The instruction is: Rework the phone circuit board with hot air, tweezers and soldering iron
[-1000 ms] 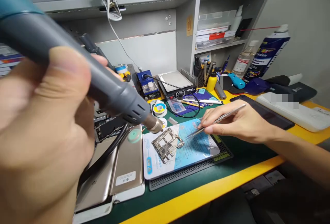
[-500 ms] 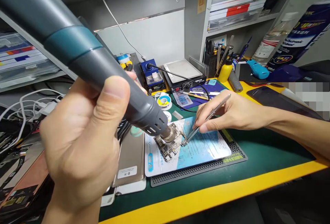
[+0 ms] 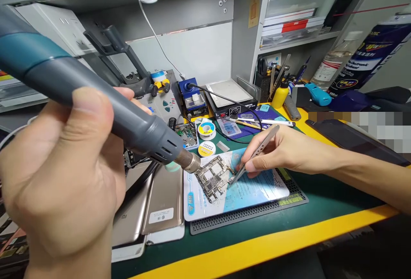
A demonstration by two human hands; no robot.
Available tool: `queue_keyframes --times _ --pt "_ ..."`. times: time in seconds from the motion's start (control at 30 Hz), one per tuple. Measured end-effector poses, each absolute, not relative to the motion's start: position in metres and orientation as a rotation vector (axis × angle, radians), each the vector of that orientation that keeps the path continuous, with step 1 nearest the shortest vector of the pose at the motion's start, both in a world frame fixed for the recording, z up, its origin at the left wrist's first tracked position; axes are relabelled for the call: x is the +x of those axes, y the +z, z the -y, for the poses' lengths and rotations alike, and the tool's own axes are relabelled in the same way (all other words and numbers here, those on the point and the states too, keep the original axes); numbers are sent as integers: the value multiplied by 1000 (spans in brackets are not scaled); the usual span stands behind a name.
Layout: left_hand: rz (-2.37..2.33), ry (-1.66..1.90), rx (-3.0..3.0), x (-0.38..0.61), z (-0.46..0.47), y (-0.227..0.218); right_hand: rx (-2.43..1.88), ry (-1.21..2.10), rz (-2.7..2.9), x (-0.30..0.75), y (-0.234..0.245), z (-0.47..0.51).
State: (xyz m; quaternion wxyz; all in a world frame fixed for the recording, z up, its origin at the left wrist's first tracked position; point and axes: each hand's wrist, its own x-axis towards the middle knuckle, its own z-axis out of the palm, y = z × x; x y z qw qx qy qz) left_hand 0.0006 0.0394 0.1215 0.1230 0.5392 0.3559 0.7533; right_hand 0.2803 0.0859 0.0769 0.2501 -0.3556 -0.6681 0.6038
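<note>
My left hand [image 3: 61,176] is wrapped round a grey and teal hot-air gun [image 3: 96,99]. Its metal nozzle [image 3: 191,164] hovers at the left edge of a bare phone circuit board [image 3: 213,178]. The board lies on a white and blue card [image 3: 234,187] over a black ribbed mat [image 3: 257,210]. My right hand [image 3: 289,150] pinches metal tweezers [image 3: 253,157]. Their tips touch the board's right edge.
Gold phone back covers [image 3: 162,204] lie left of the mat. Solder reels [image 3: 206,129], a blue station [image 3: 194,99], a heating plate [image 3: 229,92], a tool cup [image 3: 268,79], bottles and a spray can [image 3: 369,56] crowd the back. A yellow strip [image 3: 272,244] edges the green bench.
The nozzle has drawn back from over the board to its left edge. The tweezers stay at the board's right side. The view has shifted slightly.
</note>
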Motion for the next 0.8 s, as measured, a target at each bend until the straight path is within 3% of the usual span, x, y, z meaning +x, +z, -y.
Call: queue_keyframes --times 0.37,0.57,0.8 --pt "-1155 2189 1495 12 -31 130 -910 1761 1866 280 77 -71" --pt "-1174 2149 1555 13 -25 126 -953 1411 1947 284 80 -68" --pt "-1321 1922 1622 37 -12 110 -844 1273 2040 293 65 -66"
